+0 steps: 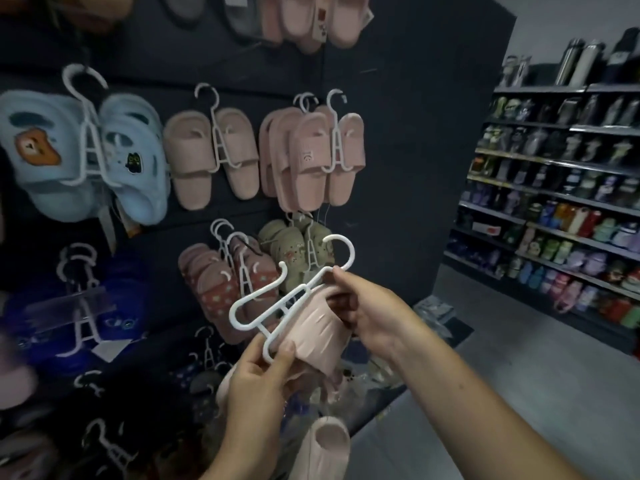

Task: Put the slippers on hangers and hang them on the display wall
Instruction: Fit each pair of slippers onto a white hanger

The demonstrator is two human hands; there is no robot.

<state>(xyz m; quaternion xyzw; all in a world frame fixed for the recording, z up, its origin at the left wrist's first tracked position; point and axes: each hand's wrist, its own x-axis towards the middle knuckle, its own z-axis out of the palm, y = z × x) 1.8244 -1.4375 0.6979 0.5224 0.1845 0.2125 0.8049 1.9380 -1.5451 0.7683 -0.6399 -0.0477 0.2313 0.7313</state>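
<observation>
Wall [398,133]: dark display wall filling the left and middle of the view, hung with rows of slippers on white hangers.
Shelves [554,202]: store shelving at the right, stacked with bottles and flasks in many colours, blurred.
Blue pair [79,154]: pale blue clog-style slippers at upper left, with an orange bear patch on one and a small dark patch on the other, on a white hanger.
Pink pairs [211,157]: several dusty-pink open-toe slippers in the middle row, toes down, soles against the wall; the group further right hangs several pairs deep.
Lower row: reddish patterned slippers [214,289] and olive-green ones [294,244] just behind the hands; dark blue ones [117,306] to the left, blurred.
Pink slipper [308,334]: held in front of the wall at lower centre, pale pink, soft-looking, with ribbed creases across its wide strap; one arm of the hanger goes inside it.
Second slipper [322,448]: matching pale pink, open end toward the camera, low between the forearms; what holds it I cannot tell.
Hanger [277,299]: white plastic, tilted, hook up toward the right, its free looped arm sticking out to the left.
Right hand [367,310]: fingers curled, gripping the hanger's neck and the slipper's upper end.
Left hand [259,372]: thumb and fingers pinching the hanger's lower loop against the slipper.
</observation>
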